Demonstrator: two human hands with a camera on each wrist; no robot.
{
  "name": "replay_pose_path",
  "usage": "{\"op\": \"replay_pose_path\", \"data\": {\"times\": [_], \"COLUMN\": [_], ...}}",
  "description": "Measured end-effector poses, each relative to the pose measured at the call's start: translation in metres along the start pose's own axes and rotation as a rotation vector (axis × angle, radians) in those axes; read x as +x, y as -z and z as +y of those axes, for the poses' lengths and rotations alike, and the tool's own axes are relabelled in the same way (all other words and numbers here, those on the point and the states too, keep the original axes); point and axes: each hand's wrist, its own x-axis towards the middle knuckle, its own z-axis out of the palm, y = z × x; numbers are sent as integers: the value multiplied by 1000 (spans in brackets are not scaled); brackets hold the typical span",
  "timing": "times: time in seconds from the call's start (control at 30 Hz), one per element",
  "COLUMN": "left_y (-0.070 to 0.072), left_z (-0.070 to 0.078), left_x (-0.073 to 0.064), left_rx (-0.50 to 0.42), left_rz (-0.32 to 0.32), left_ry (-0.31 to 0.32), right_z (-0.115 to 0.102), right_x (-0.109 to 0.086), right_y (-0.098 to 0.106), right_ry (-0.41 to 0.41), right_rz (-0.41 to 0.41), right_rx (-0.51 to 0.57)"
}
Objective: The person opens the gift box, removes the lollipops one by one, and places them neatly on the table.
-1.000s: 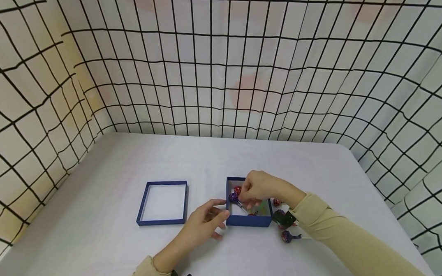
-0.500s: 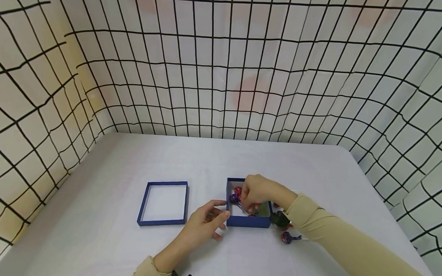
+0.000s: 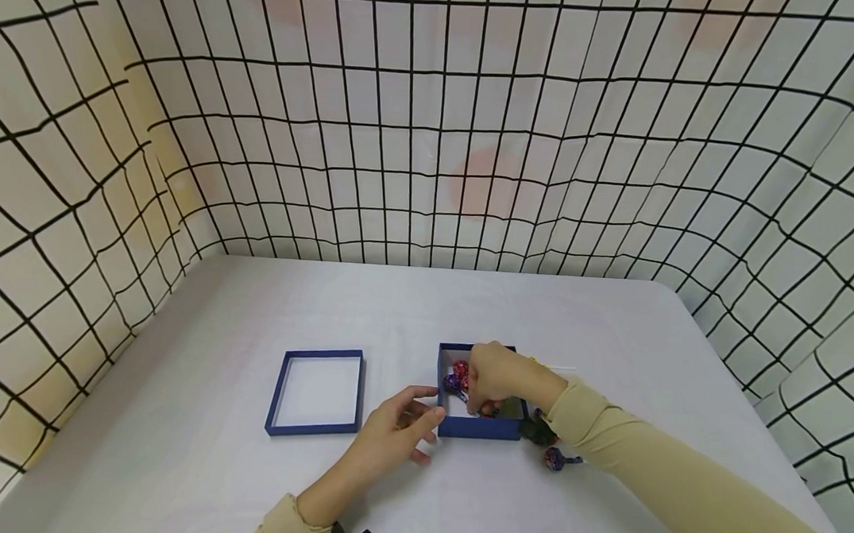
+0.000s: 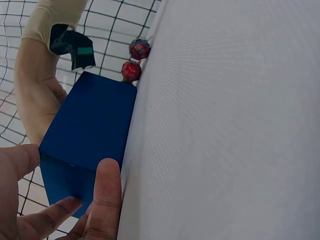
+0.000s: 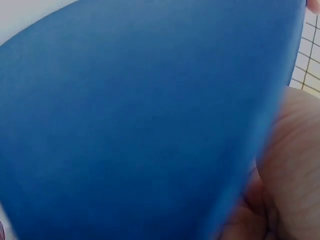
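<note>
Just below the middle of the head view, a dark-blue square cardboard box (image 3: 479,429) with a pale interior stands on the white cloth-covered desk (image 3: 429,306). White surface runs from its back wall to the far edge, where a black wire grid (image 3: 415,148) rises over pale fabric; the desk's rounded far corner lies toward the right of the frame. Left of the box, with a strip of cloth between, lies a shallow dark-blue square tray (image 3: 316,429) with a white inside. Near the box's right wall, a purple-and-red wrapped lollipop (image 3: 553,459) rests on the cloth.

From the lower left of the frame comes the left hand (image 3: 398,427), fingers spread wide around the box's near left corner, fingertips at its wall. From the lower right, the beige-sleeved right arm (image 3: 635,440) crosses the box's right rim; the right hand (image 3: 496,373) points downward inside, knuckles up, beside a red wrapped lollipop (image 3: 461,368) and a purple wrapped lollipop (image 3: 451,383). Its fingertips are hidden, so I cannot tell whether they hold anything.
</note>
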Motion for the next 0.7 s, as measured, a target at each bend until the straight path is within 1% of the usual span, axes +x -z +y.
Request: {"op": "replay_pose_path", "data": {"times": [0.27,0.4,0.7], "left_y": [0,0,0], "left_z": [0,1,0], "left_x": [0,0,0], "left_rx": [-4,-2,-2], "left_rz": [-10,-9,-2], "left_ry": [-1,2,-4], "right_z": [0,0,3], "right_x": [-4,-8,-16], "right_y": [1,5,20], "right_ry": [25,37,89], "right_rz": [30,39,62], "right_rx": [-21,-37,25]}}
